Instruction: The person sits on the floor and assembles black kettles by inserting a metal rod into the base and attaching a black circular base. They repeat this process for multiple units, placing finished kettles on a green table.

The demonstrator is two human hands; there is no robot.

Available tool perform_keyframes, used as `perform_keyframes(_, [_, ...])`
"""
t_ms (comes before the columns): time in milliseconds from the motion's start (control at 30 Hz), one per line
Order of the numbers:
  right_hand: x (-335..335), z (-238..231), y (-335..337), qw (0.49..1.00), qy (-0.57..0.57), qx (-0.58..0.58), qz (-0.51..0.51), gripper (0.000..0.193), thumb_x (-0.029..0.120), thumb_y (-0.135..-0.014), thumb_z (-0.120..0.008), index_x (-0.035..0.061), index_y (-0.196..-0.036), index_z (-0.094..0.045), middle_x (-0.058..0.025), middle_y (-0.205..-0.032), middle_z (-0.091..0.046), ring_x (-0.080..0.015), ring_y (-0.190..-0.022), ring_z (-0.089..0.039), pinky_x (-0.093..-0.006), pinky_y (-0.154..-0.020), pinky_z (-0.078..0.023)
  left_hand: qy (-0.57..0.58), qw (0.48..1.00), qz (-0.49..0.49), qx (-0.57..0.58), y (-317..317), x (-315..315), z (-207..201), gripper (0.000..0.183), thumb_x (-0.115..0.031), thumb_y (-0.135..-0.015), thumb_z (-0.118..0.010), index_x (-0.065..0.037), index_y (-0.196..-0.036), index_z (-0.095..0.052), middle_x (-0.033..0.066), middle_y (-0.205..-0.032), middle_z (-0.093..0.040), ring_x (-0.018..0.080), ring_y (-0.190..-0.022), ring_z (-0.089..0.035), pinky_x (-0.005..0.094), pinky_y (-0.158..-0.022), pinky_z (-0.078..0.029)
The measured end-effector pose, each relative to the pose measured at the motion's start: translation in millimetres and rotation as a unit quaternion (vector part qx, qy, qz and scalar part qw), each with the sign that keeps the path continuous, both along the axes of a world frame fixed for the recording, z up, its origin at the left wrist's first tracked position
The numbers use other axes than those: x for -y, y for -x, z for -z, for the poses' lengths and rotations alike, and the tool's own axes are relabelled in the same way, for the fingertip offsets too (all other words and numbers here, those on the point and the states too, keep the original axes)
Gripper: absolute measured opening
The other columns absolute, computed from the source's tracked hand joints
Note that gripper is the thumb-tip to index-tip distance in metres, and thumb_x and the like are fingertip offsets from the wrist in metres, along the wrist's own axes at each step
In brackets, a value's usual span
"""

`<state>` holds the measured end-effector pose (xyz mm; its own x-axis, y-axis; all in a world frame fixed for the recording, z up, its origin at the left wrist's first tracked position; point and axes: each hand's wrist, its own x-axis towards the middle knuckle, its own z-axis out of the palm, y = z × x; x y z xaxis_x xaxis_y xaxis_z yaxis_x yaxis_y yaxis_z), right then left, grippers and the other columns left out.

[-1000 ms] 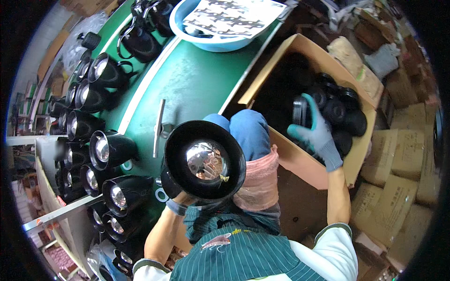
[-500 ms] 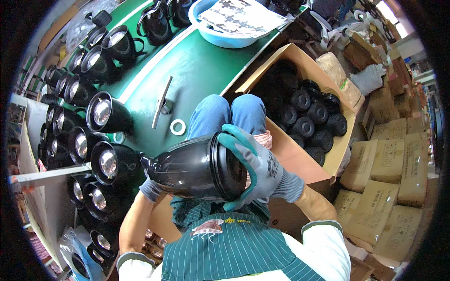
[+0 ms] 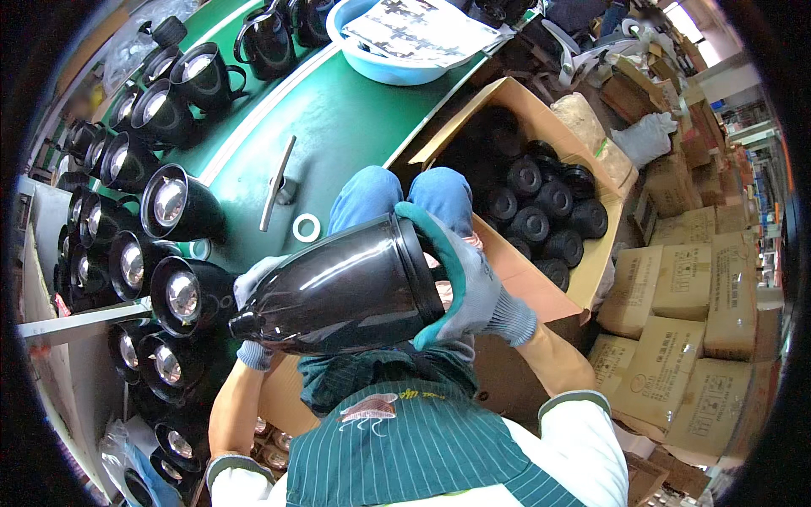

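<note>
A glossy black jug (image 3: 342,291) lies on its side above my lap, its spout end to the left and its wide end to the right. My right hand (image 3: 466,283), in a grey and green glove, is wrapped around the wide end. My left hand (image 3: 255,277), also gloved, grips the spout end from beneath and behind; the jug hides most of its fingers. The jug also covers the handle side, if it has one.
A green table (image 3: 338,118) carries a white ring (image 3: 307,227), a metal bar on a stub (image 3: 278,183) and a light blue basin (image 3: 397,72) with printed sheets. Several black jugs (image 3: 182,296) crowd the left. An open carton (image 3: 587,283) of round black parts stands right, beside stacked boxes (image 3: 667,346).
The jug has turned in my hands, so its wide end's face no longer shows and more of its smooth side does. It has shifted slightly left.
</note>
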<state>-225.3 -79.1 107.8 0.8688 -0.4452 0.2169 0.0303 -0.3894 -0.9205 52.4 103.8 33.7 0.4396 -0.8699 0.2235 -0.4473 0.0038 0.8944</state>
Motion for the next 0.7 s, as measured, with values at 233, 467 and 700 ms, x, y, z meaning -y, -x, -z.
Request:
perform_keyframes(233, [-17.0,7.7,-11.3,0.890,-0.442,0.086,0.075,0.077,0.033,-0.101,-0.062,0.0071,-0.163,-0.024,-0.0079,-0.163,-0.032,-0.0177,-0.149,-0.033,-0.0296,-0.120,-0.030,0.124,0.962,-0.025,0.242,7.0,7.2,-18.9,0.029,-0.011,-0.079,-0.076,0.000,-0.106,-0.076,0.0166,-0.106,-0.077,0.0307,-0.095,-0.076,0.0373,-0.084,-0.060])
perform_keyframes(467, [-39.2,-2.5,-14.1,0.970,-0.141,0.131,0.151,0.071,0.041,-0.104,-0.061,0.0006,-0.157,-0.038,-0.0139,-0.161,-0.038,-0.0233,-0.144,-0.043,-0.0332,-0.119,-0.033,0.101,0.992,-0.033,0.072,18.8,20.7,-23.4,0.029,-0.012,-0.085,-0.071,0.004,-0.109,-0.075,0.0174,-0.106,-0.077,0.0261,-0.097,-0.076,0.0359,-0.090,-0.058])
perform_keyframes(700, [-35.0,-5.8,-0.2,0.973,0.134,0.133,0.131,0.095,0.068,-0.083,-0.070,0.0069,-0.152,-0.049,-0.0312,-0.155,-0.038,-0.0491,-0.134,-0.050,-0.0530,-0.113,-0.039,-0.095,0.958,0.086,-0.256,-2.4,6.0,22.4,0.027,-0.014,-0.090,-0.070,0.003,-0.110,-0.075,0.0058,-0.096,-0.074,0.0093,-0.088,-0.064,0.0274,-0.079,-0.056])
